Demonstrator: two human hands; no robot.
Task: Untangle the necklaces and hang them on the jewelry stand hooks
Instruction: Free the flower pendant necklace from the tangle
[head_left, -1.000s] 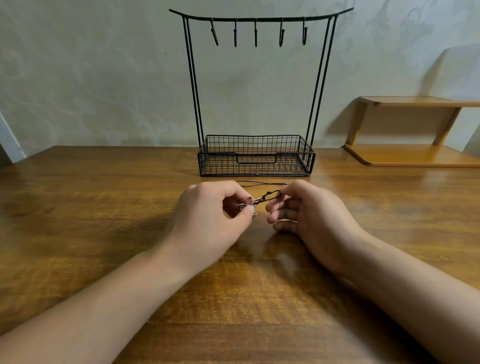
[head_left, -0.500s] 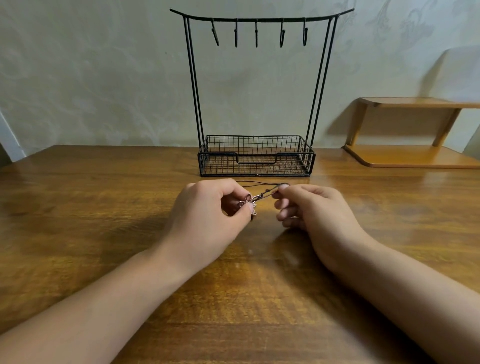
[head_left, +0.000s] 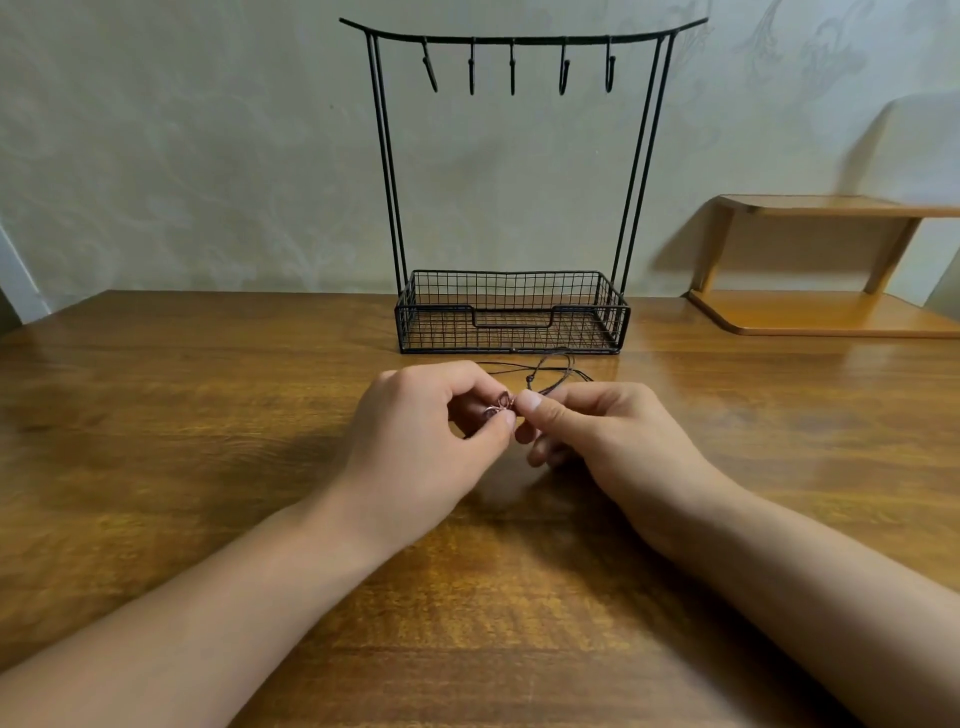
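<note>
Necklaces (head_left: 540, 376) lie in a small tangle of thin dark cord on the bench (head_left: 208, 415), just in front of the jewelry stand (head_left: 511, 312) and between my two hands. From where I watch, the cord loops up off the wood behind my knuckles, and I can make out one small knot on it. At the near end sits a little metal ring piece (head_left: 501, 405), pinkish in tone, too small for me to read in detail.

My left hand (head_left: 415, 447) has its fingers curled in, with thumb and forefinger pinched on that ring piece. My right hand (head_left: 597, 441) is curled as well, its thumb tip pressed up against the same spot, pinching the cord right beside the ring. The two thumbs nearly touch. Both forearms reach in from the bottom corners, low over the bench.

The stand is black wire, with a mesh basket at its base and two pairs of thin uprights carrying a curved top bar. Five hooks (head_left: 511, 67) hang from that bar, all bare. The stand sits against a pale wall (head_left: 182, 156). Off to the right, a small wooden shelf (head_left: 831, 312) rests on the bench, well apart from my hands.
</note>
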